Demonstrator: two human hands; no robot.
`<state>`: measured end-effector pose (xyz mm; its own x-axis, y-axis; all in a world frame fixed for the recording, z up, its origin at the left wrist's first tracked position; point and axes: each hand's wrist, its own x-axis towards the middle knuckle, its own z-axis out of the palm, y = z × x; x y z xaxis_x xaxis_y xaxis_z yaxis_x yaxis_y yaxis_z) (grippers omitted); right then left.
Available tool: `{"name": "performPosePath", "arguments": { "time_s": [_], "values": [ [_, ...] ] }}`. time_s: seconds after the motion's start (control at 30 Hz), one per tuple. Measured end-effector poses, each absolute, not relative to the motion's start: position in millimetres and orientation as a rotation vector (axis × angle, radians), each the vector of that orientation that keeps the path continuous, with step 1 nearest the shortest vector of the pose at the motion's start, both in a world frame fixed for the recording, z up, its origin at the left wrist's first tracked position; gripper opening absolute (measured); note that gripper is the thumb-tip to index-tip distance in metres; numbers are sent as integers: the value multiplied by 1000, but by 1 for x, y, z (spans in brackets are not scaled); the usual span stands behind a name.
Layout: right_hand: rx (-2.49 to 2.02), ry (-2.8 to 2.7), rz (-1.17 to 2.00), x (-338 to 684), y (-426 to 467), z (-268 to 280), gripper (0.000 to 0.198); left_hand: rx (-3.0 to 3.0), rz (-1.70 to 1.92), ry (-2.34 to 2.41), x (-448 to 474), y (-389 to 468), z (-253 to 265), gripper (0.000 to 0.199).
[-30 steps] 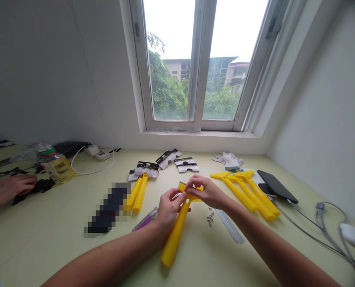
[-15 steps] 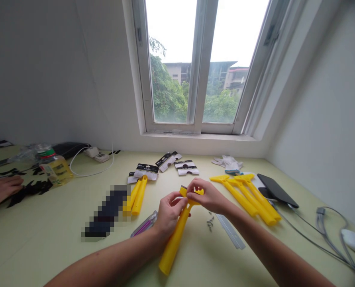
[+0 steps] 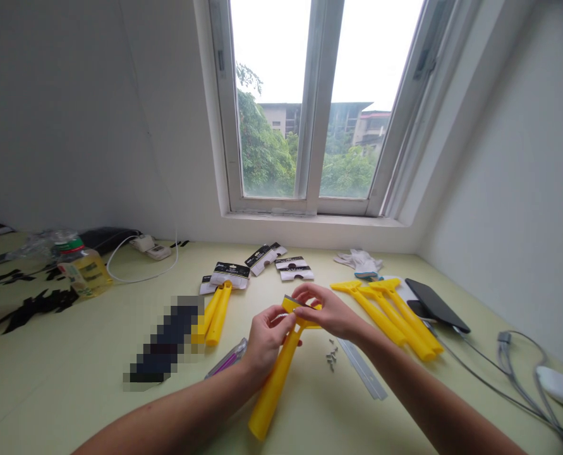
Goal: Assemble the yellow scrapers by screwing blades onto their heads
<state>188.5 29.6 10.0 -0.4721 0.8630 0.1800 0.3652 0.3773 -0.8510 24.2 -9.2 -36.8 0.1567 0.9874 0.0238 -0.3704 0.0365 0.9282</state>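
Note:
A yellow scraper [image 3: 274,399] is tilted over the table, its long handle pointing down toward me. My left hand [image 3: 270,341] is closed around the neck of the scraper, just below the head. At the head, the fingers of my right hand [image 3: 327,311] are closed, gripping it at a thin metal blade [image 3: 289,297] along its top edge. Part of the head is hidden behind these fingers. Several small screws [image 3: 331,355] lie on the table beside my right forearm, and thin metal strips [image 3: 363,370] lie just right of them.
More yellow scrapers [image 3: 395,316] lie at the right by a black phone-like device [image 3: 437,305] and cables. White gloves [image 3: 359,260] and card packages [image 3: 294,268] are at the back. Yellow handles [image 3: 220,314], a purple packaged item [image 3: 227,359] and a bottle [image 3: 84,268] are leftward.
My right fingers have shifted slightly on the scraper head, and more of the blade edge shows. Another person's hand at the far left has drawn back toward the frame's edge.

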Motion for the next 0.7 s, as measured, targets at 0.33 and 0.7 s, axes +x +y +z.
{"name": "performPosePath", "arguments": {
  "time_s": [0.33, 0.7],
  "values": [
    [-1375, -2233, 496, 201, 35, 1, 25, 798, 1526, 891, -19, 35, 3, 30],
    [-599, -2874, -222, 81, -3, -40, 36, 797, 1657, 928, -52, 69, 7, 27]
  ]
}}
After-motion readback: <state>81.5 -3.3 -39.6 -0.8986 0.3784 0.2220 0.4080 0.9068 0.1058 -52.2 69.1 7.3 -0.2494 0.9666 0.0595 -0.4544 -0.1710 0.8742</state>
